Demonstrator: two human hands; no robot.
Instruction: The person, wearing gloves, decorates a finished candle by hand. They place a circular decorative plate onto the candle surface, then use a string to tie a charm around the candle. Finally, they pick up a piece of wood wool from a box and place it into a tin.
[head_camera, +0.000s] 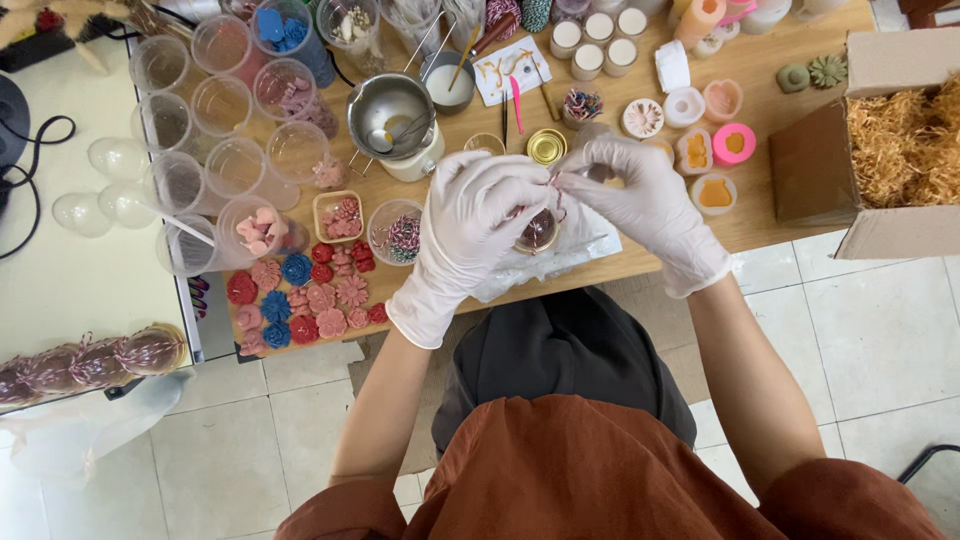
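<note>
Figure: my left hand (478, 215) cups a small round ball (537, 230) over the table (760, 130) edge, fingers wrapped around it; my right hand (640, 195) pinches thin twine (556, 190) at its top. Risk, as I judge it: gloved fingers may slip, dropping the ball toward the 1 metal pot (392, 112) or wax flowers (300, 290)

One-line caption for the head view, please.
Gloved left hand and right hand tie twine around a round ornament.

One head-worn view, straight down and close over the wooden table (780, 215) edge and lap
</note>
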